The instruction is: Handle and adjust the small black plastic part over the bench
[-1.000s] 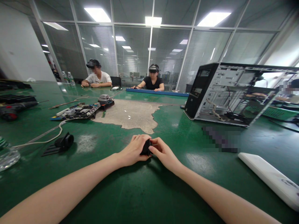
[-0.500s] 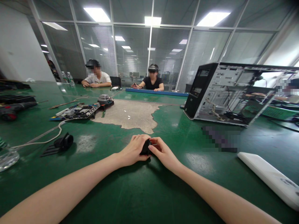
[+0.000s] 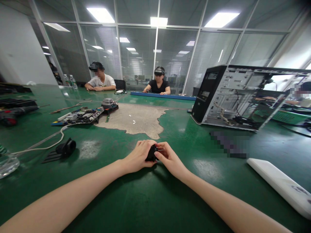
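Note:
A small black part (image 3: 152, 153) sits between both my hands, low over the green table (image 3: 145, 200). My left hand (image 3: 138, 157) wraps around it from the left, fingers curled. From the right, my right hand (image 3: 168, 158) pinches its edge with thumb and fingertips. Most of the part is hidden by my fingers. Beyond my hands the green surface is worn away to a bare grey patch (image 3: 136, 119).
An open computer case (image 3: 243, 95) lies on its side at the right. A circuit board (image 3: 77, 116) and fan (image 3: 109, 103) lie at the left, with a white cable (image 3: 46, 140) and black clip (image 3: 64, 149). A white panel (image 3: 279, 184) lies near right. Two persons sit across the table.
Both hands hold nearly still on the black part; the fingers shift only slightly. The person in black across the table has moved a hand.

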`<act>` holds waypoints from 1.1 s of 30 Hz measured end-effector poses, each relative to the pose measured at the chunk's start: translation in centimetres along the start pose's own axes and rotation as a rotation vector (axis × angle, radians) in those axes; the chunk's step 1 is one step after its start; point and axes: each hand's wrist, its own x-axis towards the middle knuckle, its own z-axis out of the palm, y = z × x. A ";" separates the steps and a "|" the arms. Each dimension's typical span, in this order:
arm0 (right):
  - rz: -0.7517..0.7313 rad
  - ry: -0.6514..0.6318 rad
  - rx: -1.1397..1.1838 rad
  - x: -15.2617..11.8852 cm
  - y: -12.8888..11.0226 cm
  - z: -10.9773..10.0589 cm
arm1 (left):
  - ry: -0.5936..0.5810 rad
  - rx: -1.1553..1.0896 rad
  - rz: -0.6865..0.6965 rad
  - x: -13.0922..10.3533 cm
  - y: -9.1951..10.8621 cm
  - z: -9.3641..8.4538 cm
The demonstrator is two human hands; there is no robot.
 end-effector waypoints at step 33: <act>-0.014 0.019 -0.007 -0.2 -0.4 0.1 | 0.005 -0.004 0.002 0.0 0.0 0.0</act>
